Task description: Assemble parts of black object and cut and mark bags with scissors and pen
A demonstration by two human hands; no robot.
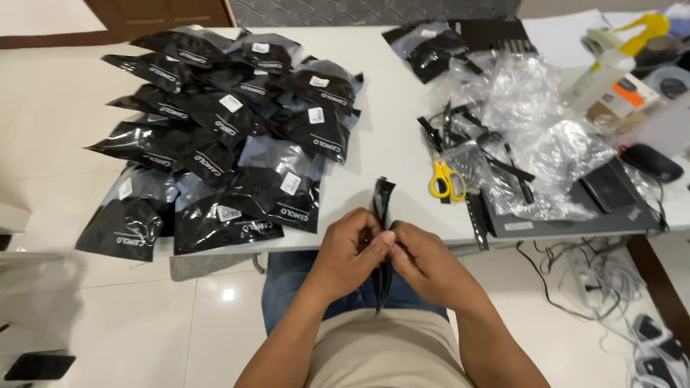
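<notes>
While both hands pinch it at the near edge of the tabletop [388,144], a black pouch [383,208] stands on edge between them: the left hand [348,251] and right hand [424,262] each hold a closed grip on its middle. It looks like sealing or flattening. Finished pouches [223,136] lie piled left; scissors [445,179] lie right.

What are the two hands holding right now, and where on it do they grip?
Both the left hand and right hand pinch one slim black pouch held edge-on, gripping it around its middle; its top end sticks up above the fingers, the bottom hangs below.
</notes>
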